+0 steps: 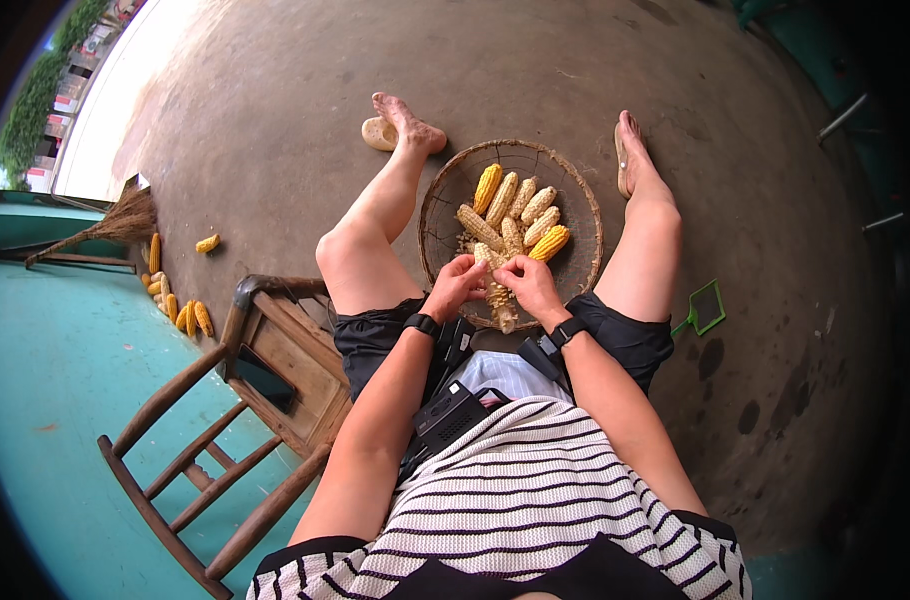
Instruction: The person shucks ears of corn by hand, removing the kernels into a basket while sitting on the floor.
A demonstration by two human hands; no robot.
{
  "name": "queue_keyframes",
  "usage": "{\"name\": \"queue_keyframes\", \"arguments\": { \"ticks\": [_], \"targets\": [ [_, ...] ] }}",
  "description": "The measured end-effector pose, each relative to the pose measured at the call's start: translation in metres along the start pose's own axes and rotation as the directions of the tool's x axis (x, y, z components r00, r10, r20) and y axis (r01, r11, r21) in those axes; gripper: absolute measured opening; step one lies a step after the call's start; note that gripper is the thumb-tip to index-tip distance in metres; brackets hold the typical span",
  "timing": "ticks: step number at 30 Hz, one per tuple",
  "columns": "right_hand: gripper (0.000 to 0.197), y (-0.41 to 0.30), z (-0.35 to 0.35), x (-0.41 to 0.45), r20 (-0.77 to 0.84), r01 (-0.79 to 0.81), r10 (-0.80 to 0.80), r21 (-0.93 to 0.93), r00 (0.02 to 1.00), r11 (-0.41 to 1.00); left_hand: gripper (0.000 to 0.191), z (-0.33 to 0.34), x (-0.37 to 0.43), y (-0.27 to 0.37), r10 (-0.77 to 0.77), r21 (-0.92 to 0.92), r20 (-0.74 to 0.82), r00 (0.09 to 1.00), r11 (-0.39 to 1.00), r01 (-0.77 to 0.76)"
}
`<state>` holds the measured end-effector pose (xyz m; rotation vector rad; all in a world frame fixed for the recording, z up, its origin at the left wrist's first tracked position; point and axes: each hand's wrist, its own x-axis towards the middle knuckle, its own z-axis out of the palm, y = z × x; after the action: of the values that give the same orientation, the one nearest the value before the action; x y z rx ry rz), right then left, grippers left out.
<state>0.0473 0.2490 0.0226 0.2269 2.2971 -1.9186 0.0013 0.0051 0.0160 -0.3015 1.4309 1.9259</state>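
Observation:
Between both hands, over the near part of a round wicker-rimmed basket (599, 232), is a pale, partly shelled corn cob (500, 300). My left hand (456, 283) grips its left side, with the thumb near its upper end. At its right side, the fingertips of my right hand (528, 283) are pinched against the kernels. Several pale ears of corn (503, 198) lie in the basket beyond the hands, with a yellow ear (488, 187) at the upper left and another yellow ear (550, 244) at the right. Some loose kernels (466, 241) lie by the left hand.
A wooden chair (305, 360) with a smartphone (266, 379) on its seat stands at the left. Beyond it, several corn ears (190, 318) lie along the turquoise wall (57, 360), near a straw broom (124, 217). A green-framed swatter (706, 307) lies on the floor at right.

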Motion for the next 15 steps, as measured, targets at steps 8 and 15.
{"name": "queue_keyframes", "arguments": {
  "ticks": [8, 15],
  "targets": [
    [0.022, 0.018, 0.009, -0.002, -0.024, -0.014, 0.015, 0.057, 1.000, 0.998, 0.040, -0.002, 0.003, -0.001, 0.003, -0.030, -0.010, 1.000, 1.000, -0.003],
    [0.023, 0.027, 0.002, 0.003, -0.128, -0.068, 0.069, 0.013, 0.989, 0.998, 0.037, 0.009, -0.003, 0.007, 0.003, 0.006, -0.038, 0.999, 1.000, -0.002]
  ]
}}
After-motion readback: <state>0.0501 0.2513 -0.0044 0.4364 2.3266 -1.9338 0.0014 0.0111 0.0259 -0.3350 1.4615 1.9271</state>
